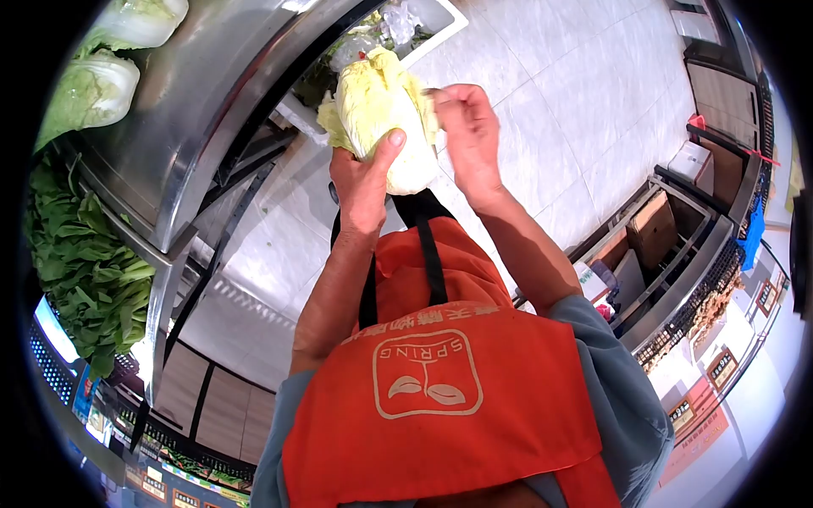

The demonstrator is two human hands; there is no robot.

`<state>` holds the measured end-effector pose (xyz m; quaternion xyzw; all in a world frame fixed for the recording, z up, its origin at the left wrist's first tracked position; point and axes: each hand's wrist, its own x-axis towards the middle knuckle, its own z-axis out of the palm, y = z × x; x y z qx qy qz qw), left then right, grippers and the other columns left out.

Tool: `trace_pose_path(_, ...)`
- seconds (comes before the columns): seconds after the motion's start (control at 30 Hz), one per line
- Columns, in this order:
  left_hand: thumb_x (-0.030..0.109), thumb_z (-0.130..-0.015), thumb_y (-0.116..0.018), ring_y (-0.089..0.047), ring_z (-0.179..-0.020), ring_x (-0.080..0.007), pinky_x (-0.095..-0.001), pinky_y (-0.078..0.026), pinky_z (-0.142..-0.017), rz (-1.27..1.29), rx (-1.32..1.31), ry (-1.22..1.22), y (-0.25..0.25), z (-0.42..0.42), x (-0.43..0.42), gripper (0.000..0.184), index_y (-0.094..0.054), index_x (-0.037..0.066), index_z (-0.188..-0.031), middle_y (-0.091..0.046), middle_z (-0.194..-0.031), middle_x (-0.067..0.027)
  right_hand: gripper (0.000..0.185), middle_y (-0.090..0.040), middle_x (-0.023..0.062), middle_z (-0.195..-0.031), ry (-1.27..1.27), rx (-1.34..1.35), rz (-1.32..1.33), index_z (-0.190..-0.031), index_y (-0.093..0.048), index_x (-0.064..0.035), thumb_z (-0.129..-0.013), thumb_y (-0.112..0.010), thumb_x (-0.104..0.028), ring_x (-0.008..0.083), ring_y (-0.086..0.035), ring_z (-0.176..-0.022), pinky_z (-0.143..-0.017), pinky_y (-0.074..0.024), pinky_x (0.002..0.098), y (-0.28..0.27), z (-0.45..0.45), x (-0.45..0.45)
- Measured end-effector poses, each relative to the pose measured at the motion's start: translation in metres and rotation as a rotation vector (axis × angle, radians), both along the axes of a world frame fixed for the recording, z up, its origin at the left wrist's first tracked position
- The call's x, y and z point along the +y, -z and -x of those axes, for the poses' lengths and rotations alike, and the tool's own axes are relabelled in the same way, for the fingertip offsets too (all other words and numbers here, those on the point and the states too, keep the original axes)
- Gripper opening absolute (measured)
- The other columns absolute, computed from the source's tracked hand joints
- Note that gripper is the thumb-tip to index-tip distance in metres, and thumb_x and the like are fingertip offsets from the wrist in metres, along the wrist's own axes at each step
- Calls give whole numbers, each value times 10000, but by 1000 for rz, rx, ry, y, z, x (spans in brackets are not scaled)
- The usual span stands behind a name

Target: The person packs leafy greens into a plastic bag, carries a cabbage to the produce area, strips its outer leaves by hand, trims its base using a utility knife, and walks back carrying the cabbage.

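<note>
A pale yellow and white napa cabbage (381, 110) is held up in front of the red apron. My left hand (364, 182) grips its lower left side, with the thumb across the front and the other fingers hidden behind. At the cabbage's right edge is my right hand (466, 127), its fingers curled and pinched close to the outer leaves. Whatever sits between those fingertips is too small and blurred to name. Beyond the cabbage stands a white bin (436, 38) with leaf scraps and clear plastic in it.
To the left runs a steel counter (199, 85) with more cabbages (89, 89) at its far end. Leafy greens (85, 254) lie on the left shelf. A rack with cardboard boxes (652, 229) lines the right side, across the tiled floor (550, 110).
</note>
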<state>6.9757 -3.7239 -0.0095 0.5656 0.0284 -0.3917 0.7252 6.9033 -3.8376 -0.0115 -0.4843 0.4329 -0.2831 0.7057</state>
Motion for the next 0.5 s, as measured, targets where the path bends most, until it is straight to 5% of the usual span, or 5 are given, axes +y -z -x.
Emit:
trace_pose_path(0.17, 144, -817, -795, -598, -1135, -196, -329, -508, -959, 8, -53, 27, -1, 2, 0, 673, -441, -42, -1358, -580, -1279, -146, 337, -608, 37, -993, -175, 71, 326, -1091, -556, -26, -890, -766, -197, 113, -559, -923, -833, -496, 268, 19, -5, 4)
trace_pose_path(0.5, 161, -821, -792, -602, -1121, -194, -329, -507, -955, -32, 9, 11, 12, 3, 7, 660, -456, -42, -1352, -596, -1255, -145, 134, -623, -5, -876, -155, 73, 186, -1015, -600, -11, -947, -675, -99, 42, -556, -763, -693, -488, 208, 28, 2, -6)
